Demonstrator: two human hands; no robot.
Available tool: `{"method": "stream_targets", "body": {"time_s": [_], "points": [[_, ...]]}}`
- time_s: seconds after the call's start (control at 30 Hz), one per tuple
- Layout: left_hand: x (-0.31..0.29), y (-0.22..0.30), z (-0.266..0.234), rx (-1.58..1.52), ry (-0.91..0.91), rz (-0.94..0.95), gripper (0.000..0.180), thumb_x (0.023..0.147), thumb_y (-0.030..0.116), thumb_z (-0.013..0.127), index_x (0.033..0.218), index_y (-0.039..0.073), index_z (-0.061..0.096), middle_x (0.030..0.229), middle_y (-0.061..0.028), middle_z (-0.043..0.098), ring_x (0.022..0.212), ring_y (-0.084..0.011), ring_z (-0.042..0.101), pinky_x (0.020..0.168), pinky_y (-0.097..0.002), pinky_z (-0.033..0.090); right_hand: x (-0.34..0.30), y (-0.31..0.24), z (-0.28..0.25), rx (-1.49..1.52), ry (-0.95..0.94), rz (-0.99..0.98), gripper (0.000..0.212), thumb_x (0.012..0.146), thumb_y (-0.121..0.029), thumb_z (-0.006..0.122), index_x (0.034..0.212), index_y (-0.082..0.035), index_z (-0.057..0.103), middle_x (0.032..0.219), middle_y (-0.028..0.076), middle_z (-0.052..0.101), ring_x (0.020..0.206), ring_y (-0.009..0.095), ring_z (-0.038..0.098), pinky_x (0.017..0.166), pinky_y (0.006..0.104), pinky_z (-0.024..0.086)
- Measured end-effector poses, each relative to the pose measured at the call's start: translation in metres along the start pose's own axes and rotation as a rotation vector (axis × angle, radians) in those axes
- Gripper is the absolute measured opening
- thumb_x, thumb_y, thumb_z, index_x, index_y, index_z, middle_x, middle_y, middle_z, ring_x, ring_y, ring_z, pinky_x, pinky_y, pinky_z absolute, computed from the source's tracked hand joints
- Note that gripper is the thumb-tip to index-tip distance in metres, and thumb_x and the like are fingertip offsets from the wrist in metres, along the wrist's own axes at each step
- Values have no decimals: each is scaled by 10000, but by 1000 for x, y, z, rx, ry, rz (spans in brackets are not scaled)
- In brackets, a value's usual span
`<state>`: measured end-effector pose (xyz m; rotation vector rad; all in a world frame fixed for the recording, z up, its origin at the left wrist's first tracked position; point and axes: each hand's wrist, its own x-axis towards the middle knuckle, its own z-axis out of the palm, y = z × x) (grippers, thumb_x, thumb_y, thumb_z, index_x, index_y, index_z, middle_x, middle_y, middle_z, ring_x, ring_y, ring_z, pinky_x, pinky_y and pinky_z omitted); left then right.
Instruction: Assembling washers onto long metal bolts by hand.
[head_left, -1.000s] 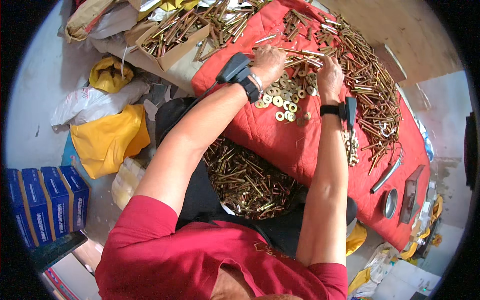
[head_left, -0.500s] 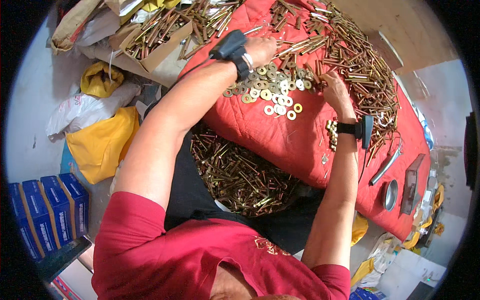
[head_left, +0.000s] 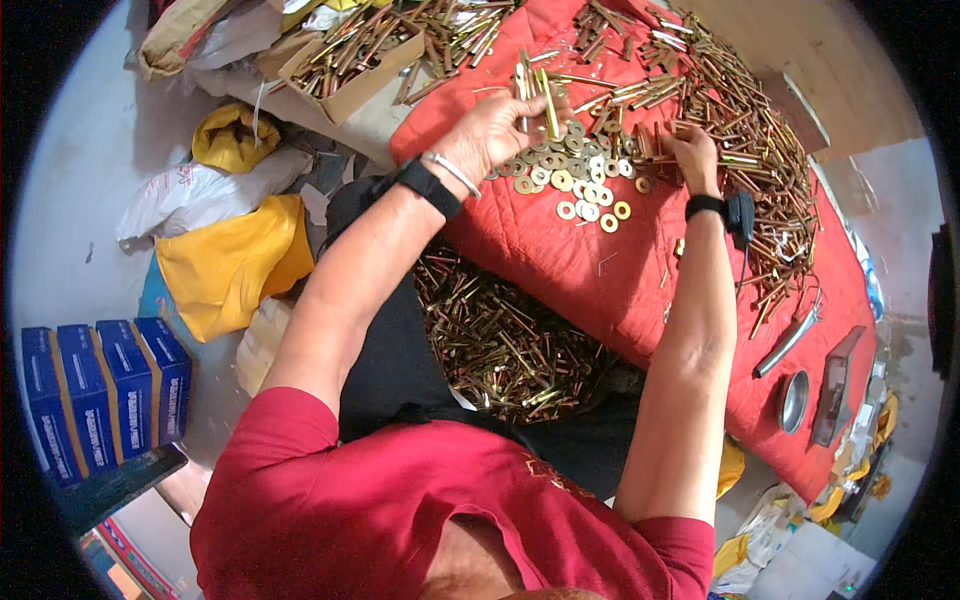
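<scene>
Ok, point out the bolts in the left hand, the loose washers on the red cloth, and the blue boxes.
bolts [head_left: 538, 88], head view, on the shanks sticking up above the left hand [head_left: 495, 130].
washers [head_left: 580, 185], head view, middle of the scattered heap.
blue boxes [head_left: 100, 395], head view, top face of a middle box.

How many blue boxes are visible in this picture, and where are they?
4. The blue boxes stand side by side in a row on the floor at the person's left, beside a yellow bag. More may be hidden beyond the picture's dark rim.
</scene>
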<state>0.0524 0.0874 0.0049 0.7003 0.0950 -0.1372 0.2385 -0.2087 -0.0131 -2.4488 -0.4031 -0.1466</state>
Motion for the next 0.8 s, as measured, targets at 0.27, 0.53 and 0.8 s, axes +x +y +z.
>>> {"method": "stream_targets", "body": {"time_s": [0.27, 0.53, 0.8], "points": [[-36, -35, 1, -215, 22, 89, 207, 890, 128, 568, 1091, 78, 561, 1028, -89, 642, 934, -236, 628, 813, -410, 524, -84, -98, -40, 396, 315, -429, 155, 926, -64, 514, 1058, -43, 593, 826, 29, 624, 727, 86, 532, 635, 238, 443], [-37, -44, 11, -127, 145, 94, 113, 861, 157, 638, 853, 52, 598, 716, -25, 601, 514, -85, 452, 420, -198, 342, -194, -119, -46, -96, -139, -238, 203, 838, -81, 606, 1035, -77, 653, 738, 105, 627, 593, 118, 547, 562, 261, 447], [-49, -49, 28, 1, 111, 44, 94, 856, 108, 632, 932, 54, 636, 717, -3, 608, 558, -72, 525, 466, -186, 397, -178, -108, -27, -290, -250, -247, 207, 814, -182, 626, 988, -75, 660, 932, 183, 620, 835, 305, 626, 740, 399, 476]]}}
